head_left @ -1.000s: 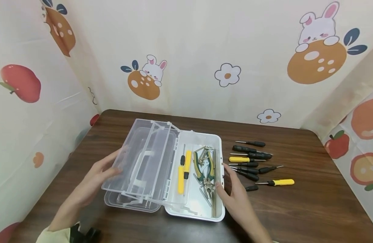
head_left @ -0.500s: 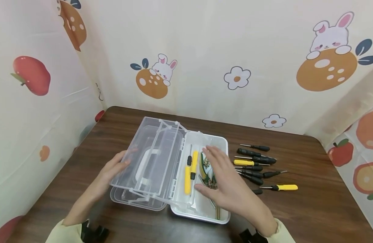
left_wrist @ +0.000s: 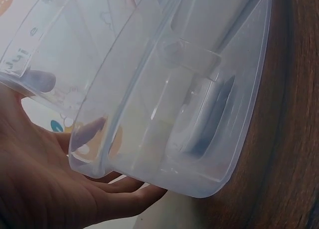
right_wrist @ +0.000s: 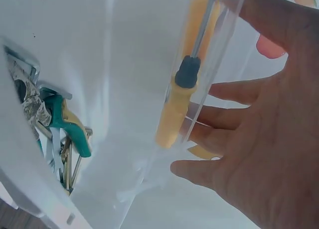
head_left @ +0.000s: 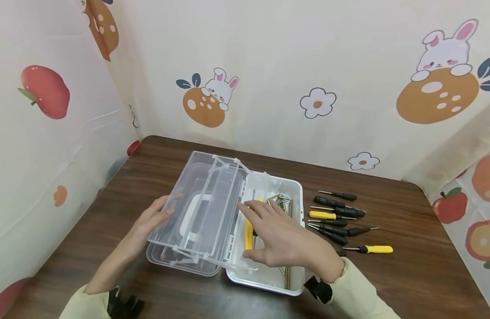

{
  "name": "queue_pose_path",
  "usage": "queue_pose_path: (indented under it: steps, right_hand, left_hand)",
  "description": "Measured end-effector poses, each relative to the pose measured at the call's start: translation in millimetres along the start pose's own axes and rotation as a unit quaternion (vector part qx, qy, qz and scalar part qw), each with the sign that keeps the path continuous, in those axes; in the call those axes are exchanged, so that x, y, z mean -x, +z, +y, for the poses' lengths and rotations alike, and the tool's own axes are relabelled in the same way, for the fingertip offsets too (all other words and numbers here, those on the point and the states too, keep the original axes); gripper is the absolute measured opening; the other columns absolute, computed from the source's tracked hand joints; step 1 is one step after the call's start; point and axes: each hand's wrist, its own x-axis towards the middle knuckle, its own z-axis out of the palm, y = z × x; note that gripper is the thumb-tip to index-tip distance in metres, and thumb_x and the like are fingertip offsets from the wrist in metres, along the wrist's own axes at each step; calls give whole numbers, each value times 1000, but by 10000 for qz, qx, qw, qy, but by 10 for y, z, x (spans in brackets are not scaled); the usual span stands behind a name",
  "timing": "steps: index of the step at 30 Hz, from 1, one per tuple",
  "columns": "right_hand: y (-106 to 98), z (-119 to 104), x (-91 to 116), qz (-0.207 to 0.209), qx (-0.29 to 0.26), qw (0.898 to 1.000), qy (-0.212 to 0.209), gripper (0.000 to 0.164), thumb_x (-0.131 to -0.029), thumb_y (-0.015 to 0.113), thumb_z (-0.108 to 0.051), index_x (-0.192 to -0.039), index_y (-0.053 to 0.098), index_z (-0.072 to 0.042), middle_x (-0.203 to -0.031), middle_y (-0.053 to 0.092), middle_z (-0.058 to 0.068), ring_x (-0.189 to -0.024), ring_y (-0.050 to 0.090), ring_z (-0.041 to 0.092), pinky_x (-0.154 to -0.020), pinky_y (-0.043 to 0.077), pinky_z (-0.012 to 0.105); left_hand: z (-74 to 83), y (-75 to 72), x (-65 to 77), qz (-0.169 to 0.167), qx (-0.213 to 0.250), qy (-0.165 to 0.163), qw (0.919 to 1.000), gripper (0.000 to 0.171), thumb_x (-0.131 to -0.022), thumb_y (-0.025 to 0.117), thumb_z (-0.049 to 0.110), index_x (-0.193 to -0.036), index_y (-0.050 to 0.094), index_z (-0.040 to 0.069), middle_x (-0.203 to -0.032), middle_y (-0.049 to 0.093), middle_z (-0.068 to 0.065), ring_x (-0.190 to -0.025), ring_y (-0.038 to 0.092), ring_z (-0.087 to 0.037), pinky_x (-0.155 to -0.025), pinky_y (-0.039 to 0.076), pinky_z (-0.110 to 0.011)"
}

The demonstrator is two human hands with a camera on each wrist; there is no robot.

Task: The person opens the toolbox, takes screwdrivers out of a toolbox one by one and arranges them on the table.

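My left hand (head_left: 150,219) holds the edge of the clear plastic lid (head_left: 189,201) of an opened toolbox (head_left: 264,283). In the left wrist view, some of its fingers show through the clear plastic. My right hand (head_left: 280,235) is spread over the box, thumb apart from the fingers, beside the clear tray inside. Two yellow-handled screwdrivers (right_wrist: 174,109) lie in that tray, partly hidden by this hand in the head view. Green-handled pliers (right_wrist: 72,129) and hex keys (head_left: 288,277) lie in the white base, mostly covered in the head view.
Right of the box, several black screwdrivers (head_left: 336,196) and yellow-handled ones lie in a loose group on the dark wooden table (head_left: 388,283). One yellow screwdriver (head_left: 379,249) lies a little apart. A printed curtain (head_left: 268,66) stands behind the table.
My right hand has left the box's right wall and moved leftward over the tools to the tray. The left hand has stayed on the lid. The head view has shifted slightly.
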Motion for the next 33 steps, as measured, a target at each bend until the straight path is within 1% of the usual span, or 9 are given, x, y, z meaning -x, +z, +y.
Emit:
queue_pose_path:
  steps: [7,10,13,16,23,25,27,30,33]
  right_hand:
    - [25,-9,-44,246,90,9997,-2,98,-89,80,-50,-164,30,-12,-162,44,12,-152,40,31,-129,20,61]
    - [25,2,-62,399,-23,9992,10,101,-85,84,-50,-163,33,-13,-160,47,10,-148,45,28,-127,23,63]
    - [29,24,-68,524,-218,9984,32,104,-81,88,-48,-163,34,-14,-158,49,7,-145,49,25,-124,25,62]
    - [38,40,-68,580,-407,9975,25,103,-81,89,-45,-163,34,-14,-157,49,7,-143,50,23,-123,24,60]
    - [68,37,-67,596,-588,9965,-37,98,-83,88,-36,-162,34,-14,-158,48,7,-142,52,25,-124,21,62]
    - [72,33,-58,524,-668,9964,-28,97,-84,86,-33,-163,33,-14,-162,45,8,-146,48,26,-125,18,64]
    - [73,35,-47,427,-735,9964,24,97,-86,85,-33,-164,30,-14,-166,40,9,-152,41,28,-126,14,66]
    - [63,38,-37,319,-659,9972,114,100,-88,83,-39,-166,26,-13,-169,34,11,-158,29,32,-127,10,66]
    - [28,30,-36,139,-396,9989,213,102,-89,80,-48,-166,25,-12,-170,33,13,-158,27,34,-128,10,66]
  left_hand:
    - [16,1,7,31,5,-92,10000,51,-109,43,34,-155,46,12,-165,33,-15,-151,29,-38,-114,31,-67]
    - [21,4,11,55,-18,-112,9999,52,-109,43,34,-155,46,12,-165,34,-15,-151,29,-37,-114,32,-66]
    - [24,4,12,61,-16,-120,9999,52,-109,43,34,-155,46,12,-165,34,-15,-151,29,-37,-113,31,-67]
    - [22,4,12,64,-27,-109,9999,52,-109,43,34,-155,46,12,-165,34,-15,-151,28,-37,-113,30,-68]
    - [24,5,16,96,-84,-106,9999,51,-109,43,34,-155,47,13,-164,36,-14,-150,29,-35,-113,31,-60]
    - [26,6,14,98,-84,-123,9998,51,-108,43,35,-155,47,13,-164,36,-15,-151,29,-36,-113,30,-62]
    - [26,6,12,98,-78,-134,9998,52,-108,43,35,-155,47,13,-164,35,-15,-151,28,-37,-113,28,-66]
    - [23,5,9,97,-70,-141,9998,52,-108,43,36,-155,47,13,-164,35,-15,-151,28,-37,-113,27,-68]
    - [19,5,9,91,-58,-128,9999,51,-108,43,35,-154,47,13,-164,35,-15,-151,28,-37,-113,28,-67]
